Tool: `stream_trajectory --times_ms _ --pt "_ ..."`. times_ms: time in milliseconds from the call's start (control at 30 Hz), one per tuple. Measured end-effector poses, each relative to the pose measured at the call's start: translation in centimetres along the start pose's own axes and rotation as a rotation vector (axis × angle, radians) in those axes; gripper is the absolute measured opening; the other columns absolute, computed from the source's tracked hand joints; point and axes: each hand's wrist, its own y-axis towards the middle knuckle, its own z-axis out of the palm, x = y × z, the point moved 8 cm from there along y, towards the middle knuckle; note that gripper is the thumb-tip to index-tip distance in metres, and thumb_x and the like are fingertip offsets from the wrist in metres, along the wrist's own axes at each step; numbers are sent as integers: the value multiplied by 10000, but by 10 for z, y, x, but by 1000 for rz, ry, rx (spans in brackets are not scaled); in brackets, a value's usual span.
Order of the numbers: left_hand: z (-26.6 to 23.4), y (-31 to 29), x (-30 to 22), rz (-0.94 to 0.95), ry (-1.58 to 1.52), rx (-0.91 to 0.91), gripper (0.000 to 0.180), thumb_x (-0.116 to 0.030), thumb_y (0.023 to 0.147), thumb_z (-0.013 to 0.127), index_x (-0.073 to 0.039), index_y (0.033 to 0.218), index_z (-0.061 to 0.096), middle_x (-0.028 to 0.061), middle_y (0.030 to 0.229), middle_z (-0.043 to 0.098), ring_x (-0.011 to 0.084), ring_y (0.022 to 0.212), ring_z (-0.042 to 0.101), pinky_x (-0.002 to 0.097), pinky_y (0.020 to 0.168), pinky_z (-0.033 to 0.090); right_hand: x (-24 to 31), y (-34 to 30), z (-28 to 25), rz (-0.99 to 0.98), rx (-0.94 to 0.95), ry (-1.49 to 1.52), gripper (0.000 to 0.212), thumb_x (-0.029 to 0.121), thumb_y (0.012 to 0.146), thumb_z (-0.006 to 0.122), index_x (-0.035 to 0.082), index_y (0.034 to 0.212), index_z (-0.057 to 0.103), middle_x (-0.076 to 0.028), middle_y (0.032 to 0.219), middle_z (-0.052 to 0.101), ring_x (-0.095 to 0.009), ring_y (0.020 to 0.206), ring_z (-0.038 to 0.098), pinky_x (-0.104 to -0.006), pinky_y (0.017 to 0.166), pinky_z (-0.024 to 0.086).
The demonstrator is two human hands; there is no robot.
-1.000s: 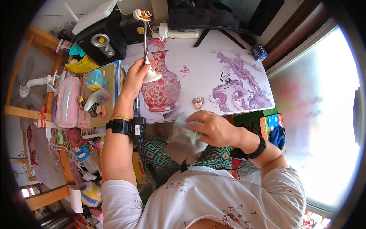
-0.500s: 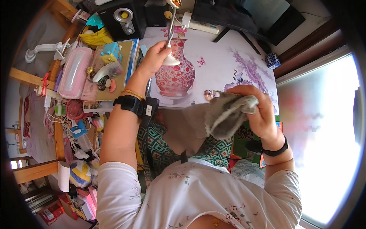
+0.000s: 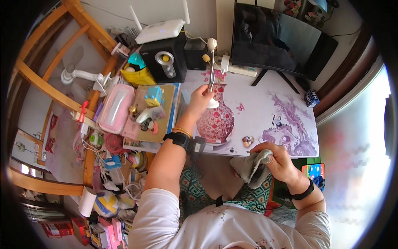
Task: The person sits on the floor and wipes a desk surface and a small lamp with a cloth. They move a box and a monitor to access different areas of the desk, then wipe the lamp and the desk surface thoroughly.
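Note:
My left hand point(image 3: 200, 101) is closed around the lower neck of a white gooseneck stand point(image 3: 212, 66), just above its flared white base. The stand is upright over the desk's printed red vase, its small white head at the top; whether the base touches the desk I cannot tell. My right hand point(image 3: 281, 162) grips a crumpled grey-green cloth point(image 3: 251, 169), which hangs at the desk's front edge above my lap. Close to that hand, a small round brown-and-white object point(image 3: 248, 141) lies on the patterned desk point(image 3: 253, 91).
A monitor point(image 3: 273, 45) stands at the back right, near a small blue box point(image 3: 311, 98). Black speakers point(image 3: 164, 60) and a white router point(image 3: 161, 31) stand at the back left. A pink case point(image 3: 116, 108) and stacked books crowd the left. A bright frosted panel point(image 3: 356, 166) is at right.
The view has shifted, bringing the router and more monitor into sight. My left hand keeps hold of the stand. The cloth in my right hand has lowered slightly and folded differently.

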Motion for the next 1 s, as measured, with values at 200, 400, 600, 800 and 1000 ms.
stream_trajectory --times_ms 200,400,600,800,1000 --pt "4 31 2 27 -75 -101 225 -45 767 610 5 986 599 30 812 603 105 718 563 244 631 447 -18 4 5 25 54 79 235 55 843 453 -14 1035 571 -144 848 622 -250 773 619 -319 714 481" --pt "54 59 29 36 -53 -118 223 -29 728 617 -11 950 608 41 853 614 126 760 571 257 688 451 -38 1 10 130 113 187 263 20 804 471 18 1046 575 -148 887 630 -274 828 625 -337 758 488" --pt "109 95 56 33 119 -116 185 -38 742 635 -39 923 598 22 833 596 93 648 541 226 550 424 -61 0 8 39 117 171 225 106 853 485 37 1051 564 -174 901 607 -339 824 603 -371 728 481" --pt "145 130 71 106 185 -104 181 -92 702 671 -19 837 576 70 774 602 177 641 571 289 582 449 -87 1 1 65 110 214 215 137 869 488 51 1051 564 -163 910 608 -351 825 594 -376 728 472" --pt "164 148 81 109 205 -218 208 -126 687 683 -11 815 567 118 766 612 256 692 601 351 644 472 -105 4 -5 70 109 233 211 151 872 494 62 1051 564 -158 910 610 -346 833 593 -371 726 469"
